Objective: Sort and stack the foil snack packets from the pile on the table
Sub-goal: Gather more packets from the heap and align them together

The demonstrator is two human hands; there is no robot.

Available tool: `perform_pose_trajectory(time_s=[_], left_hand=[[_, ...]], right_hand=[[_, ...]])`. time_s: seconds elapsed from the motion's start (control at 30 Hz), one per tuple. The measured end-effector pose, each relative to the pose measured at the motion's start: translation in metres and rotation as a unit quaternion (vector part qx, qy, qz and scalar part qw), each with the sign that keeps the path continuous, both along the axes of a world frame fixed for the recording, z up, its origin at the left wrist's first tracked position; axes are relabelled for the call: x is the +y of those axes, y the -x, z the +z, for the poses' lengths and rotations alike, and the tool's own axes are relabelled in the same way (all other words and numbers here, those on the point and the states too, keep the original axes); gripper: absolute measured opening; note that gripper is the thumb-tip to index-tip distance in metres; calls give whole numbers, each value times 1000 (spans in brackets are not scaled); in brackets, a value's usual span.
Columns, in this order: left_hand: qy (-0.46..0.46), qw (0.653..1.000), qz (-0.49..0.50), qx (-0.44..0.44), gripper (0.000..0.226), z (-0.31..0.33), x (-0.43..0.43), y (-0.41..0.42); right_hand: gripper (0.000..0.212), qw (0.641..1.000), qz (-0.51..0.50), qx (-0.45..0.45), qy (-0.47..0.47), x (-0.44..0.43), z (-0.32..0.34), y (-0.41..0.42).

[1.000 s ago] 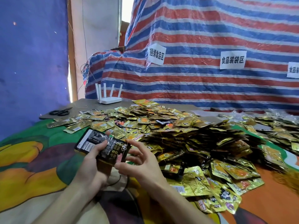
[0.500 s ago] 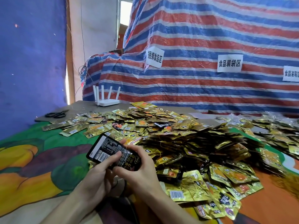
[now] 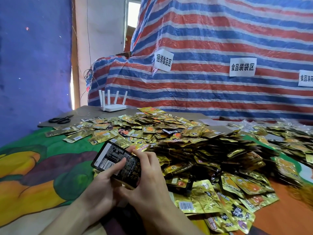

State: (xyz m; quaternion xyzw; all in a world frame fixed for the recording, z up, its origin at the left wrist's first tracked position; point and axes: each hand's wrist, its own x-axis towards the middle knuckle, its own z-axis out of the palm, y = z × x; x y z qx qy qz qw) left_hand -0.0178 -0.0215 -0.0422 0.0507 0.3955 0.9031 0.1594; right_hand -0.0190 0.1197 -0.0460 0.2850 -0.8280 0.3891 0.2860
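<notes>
Striped red, white and blue tarpaulin (image 3: 220,39) hangs behind the worktop (image 3: 88,112), with white paper signs (image 3: 242,67) stuck on it and a blue sheet (image 3: 33,65) on the left. A cloth (image 3: 33,167) painted in green, orange and purple covers the near part of the worktop.

A broad pile (image 3: 194,150) of foil snack packets fills the middle and right of the cloth. Most are crinkled gold with orange pictures, white barcode panels and dark lettering. A few black ones lie mixed in, and loose gold packets are scattered flat along its left edge. A second heap (image 3: 291,136) lies farther right.

Both hands hold a black packet (image 3: 115,160) just above the near left edge of the pile, tilted with its printed back toward the camera. It is glossy black with dense fine white text and a white label panel at its upper left end. It looks thick at the lower edge, so it may be several packets held together, but the view is too soft to be sure.

The left hand (image 3: 101,189) has its grip closed on the packet from below, thumb laid across the printed face. The right hand (image 3: 149,177) grips the right end, fingers curled over the top edge.

A white router (image 3: 113,106) with upright antennas stands at the back, and black scissors (image 3: 60,119) lie at the far left.
</notes>
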Motion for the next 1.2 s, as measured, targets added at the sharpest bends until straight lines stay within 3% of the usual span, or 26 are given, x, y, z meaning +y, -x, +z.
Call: perform_pose_trajectory(time_s=[0.2, 0.3, 0.43, 0.57, 0.67, 0.77, 0.83, 0.97, 1.07, 1.13, 1.2], left_hand=[[14, 999, -40, -26, 59, -2, 3, 0], [-1, 997, -72, -3, 73, -1, 2, -4], [18, 999, -12, 27, 103, -2, -2, 2], [29, 999, -9, 42, 63, -1, -4, 5], [41, 998, 21, 45, 53, -2, -5, 4], [67, 995, 62, 43, 49, -2, -4, 3], [120, 986, 103, 46, 43, -2, -1, 2], [254, 943, 198, 82, 8, -4, 6, 2], [338, 900, 253, 110, 15, -5, 6, 7], [389, 871, 271, 132, 19, 3, -2, 16], [434, 843, 279, 151, 18, 16, -16, 33]], right_hand=[[81, 996, -5, 1, -93, 10, 10, -2], [81, 997, 3, -14, -75, 17, 19, -3], [69, 998, -43, -38, -12, 41, 43, 8], [66, 986, -163, -19, 13, 78, 74, 35], [62, 961, -268, -60, -15, 104, 93, 60], [47, 909, -362, -118, -168, 116, 95, 77], [42, 879, -371, -155, -256, 117, 90, 76], [61, 869, -335, -210, -297, 115, 100, 70], [58, 863, -352, -197, -303, 108, 115, 76], [62, 873, -363, -163, -283, 95, 124, 82], [51, 889, -351, -114, -271, 76, 132, 90]])
